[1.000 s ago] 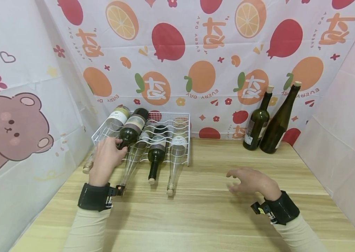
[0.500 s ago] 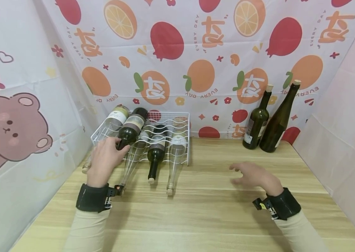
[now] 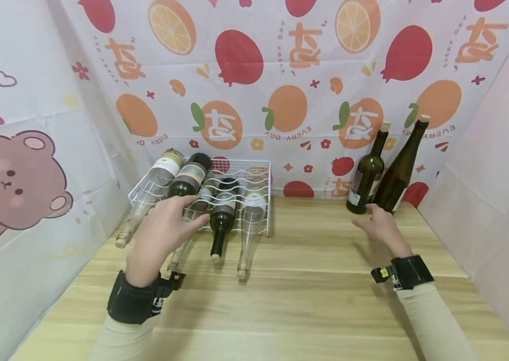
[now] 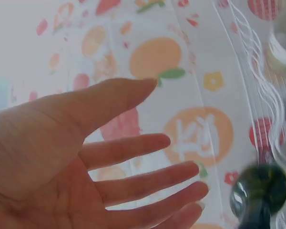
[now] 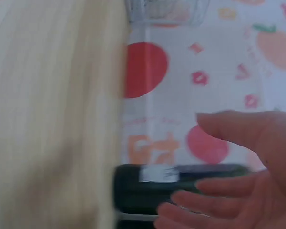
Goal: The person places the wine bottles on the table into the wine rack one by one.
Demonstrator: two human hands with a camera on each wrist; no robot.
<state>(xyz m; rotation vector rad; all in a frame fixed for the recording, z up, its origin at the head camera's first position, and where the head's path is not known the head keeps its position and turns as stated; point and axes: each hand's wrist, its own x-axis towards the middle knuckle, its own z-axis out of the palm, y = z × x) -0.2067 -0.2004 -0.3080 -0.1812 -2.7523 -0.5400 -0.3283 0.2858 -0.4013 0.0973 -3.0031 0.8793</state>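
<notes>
My left hand (image 3: 161,235) hovers over the front left of a white wire wine rack (image 3: 270,200), fingers spread and holding nothing. Behind its fingers a dark green bottle (image 3: 189,175) with a purple and cream label lies in the rack, its neck hidden by the hand. My right hand (image 3: 381,225) is in front of two upright corked wine bottles at the back right, fingers apart. The shorter one (image 3: 367,173) bears a white sticker; the taller slim one (image 3: 400,170) is partly covered by that hand. In the right wrist view, the fingers overlap the bottle (image 5: 148,191); contact cannot be told.
Also lying in the rack are a clear bottle at the left (image 3: 141,210), a clear one partly behind my left hand (image 3: 181,253), a dark green bottle (image 3: 221,220) and a clear bottle at the right (image 3: 249,230). Patterned cloth (image 3: 281,110) hangs behind the wooden table (image 3: 290,301).
My left hand has come off the dark bottle's neck and drawn back, its fingers spreading. My right hand has moved forward and right, up to the standing bottles.
</notes>
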